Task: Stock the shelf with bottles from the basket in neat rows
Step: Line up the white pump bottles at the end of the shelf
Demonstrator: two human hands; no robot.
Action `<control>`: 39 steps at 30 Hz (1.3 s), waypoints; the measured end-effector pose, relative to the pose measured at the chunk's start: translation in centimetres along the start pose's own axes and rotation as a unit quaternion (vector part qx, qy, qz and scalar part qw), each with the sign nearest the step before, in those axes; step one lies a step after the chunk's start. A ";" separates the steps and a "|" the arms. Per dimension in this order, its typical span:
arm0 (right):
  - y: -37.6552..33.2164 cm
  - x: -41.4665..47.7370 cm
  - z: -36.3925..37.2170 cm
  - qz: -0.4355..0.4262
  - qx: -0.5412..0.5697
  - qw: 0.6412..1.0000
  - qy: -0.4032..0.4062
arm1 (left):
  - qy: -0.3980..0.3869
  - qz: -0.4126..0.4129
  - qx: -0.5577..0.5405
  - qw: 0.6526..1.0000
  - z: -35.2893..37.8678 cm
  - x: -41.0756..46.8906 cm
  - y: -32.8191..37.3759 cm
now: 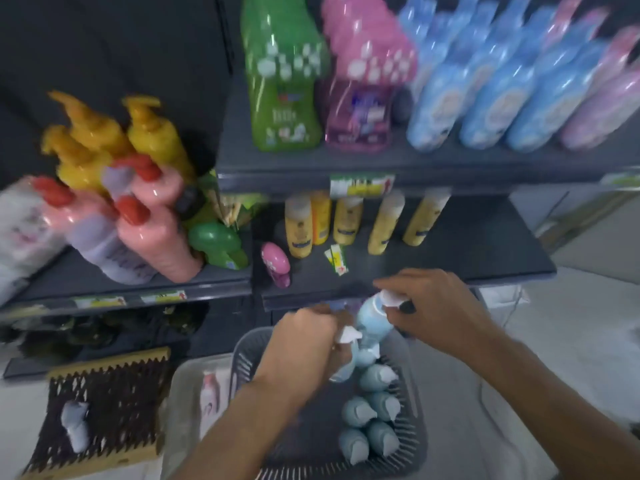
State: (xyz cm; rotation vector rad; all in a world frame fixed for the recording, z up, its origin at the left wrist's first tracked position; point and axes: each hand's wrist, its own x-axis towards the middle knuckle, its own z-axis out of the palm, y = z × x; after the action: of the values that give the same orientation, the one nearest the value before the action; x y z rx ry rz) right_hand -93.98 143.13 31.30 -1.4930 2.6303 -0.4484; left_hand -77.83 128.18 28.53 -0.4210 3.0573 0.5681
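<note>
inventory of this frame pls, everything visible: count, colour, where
basket: one, grey, floor, bottom centre
basket bottles: at least five, light blue, lying in the basket
upper bottle: one, light blue, over the basket's far end
lower bottle: one, light blue, just beneath it
yellow bottles: five, yellow, back of lower shelf
pink bottle: one, pink, lower shelf, left
big bottles: blurred count; green, pink, blue; top shelf
pump bottles: blurred count; orange, pink, lilac; left shelf
crate: one, brown, floor left
left hand: grips lower bottle
right hand: grips upper bottle's top
</note>
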 end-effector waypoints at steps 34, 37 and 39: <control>21.8 5.0 -46.2 -0.001 -0.052 0.997 0.052 | 0.192 0.078 -0.051 0.977 -26.7 23.2 32.3; 25.5 7.5 -48.2 0.032 -0.057 0.994 0.083 | 0.191 0.087 -0.073 0.975 -26.2 27.1 35.2; 27.7 9.0 -49.0 0.053 -0.047 0.994 0.086 | 0.186 0.094 -0.077 0.975 -25.6 29.5 36.8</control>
State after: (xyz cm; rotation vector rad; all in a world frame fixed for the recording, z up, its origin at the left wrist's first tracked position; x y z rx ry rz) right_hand -132.14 159.12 70.52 -1.3882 2.8861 -0.4706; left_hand -114.73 144.56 63.88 -0.2638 3.4512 0.8246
